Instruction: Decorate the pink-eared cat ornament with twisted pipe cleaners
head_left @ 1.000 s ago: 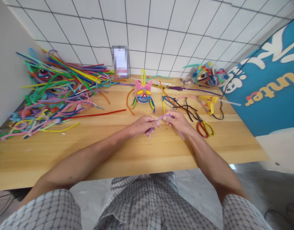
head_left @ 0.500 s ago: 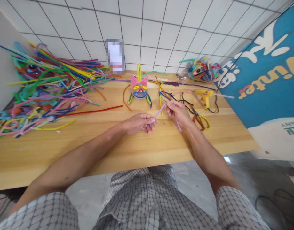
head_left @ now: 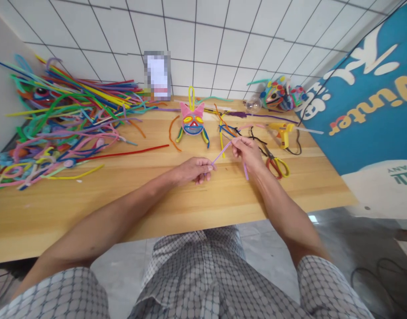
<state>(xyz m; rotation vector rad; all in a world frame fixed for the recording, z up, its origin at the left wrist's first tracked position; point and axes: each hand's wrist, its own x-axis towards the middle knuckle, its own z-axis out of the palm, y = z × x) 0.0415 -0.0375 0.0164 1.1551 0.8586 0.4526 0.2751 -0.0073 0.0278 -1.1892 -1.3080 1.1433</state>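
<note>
A lilac pipe cleaner [head_left: 222, 152] stretches between both hands above the wooden table [head_left: 190, 199]. My left hand [head_left: 193, 170] pinches its lower end, knuckles resting near the tabletop. My right hand [head_left: 247, 152] pinches the upper part, and a short tail hangs down past the palm. Behind the hands stands a pink cat-faced pipe cleaner figure [head_left: 192, 122] with a yellow loop on top.
A big heap of coloured pipe cleaners [head_left: 63, 119] fills the left side. Red-and-yellow scissors [head_left: 277, 165], a yellow glue gun [head_left: 283, 131] with black cord and loose pipe cleaners lie right of my hands. Another colourful figure [head_left: 279, 94] sits at the back right. A blue banner [head_left: 372, 97] leans at right.
My hands were together on the lilac pipe cleaner; the right hand has since pulled up and away to the right, drawing the piece out straight between them.
</note>
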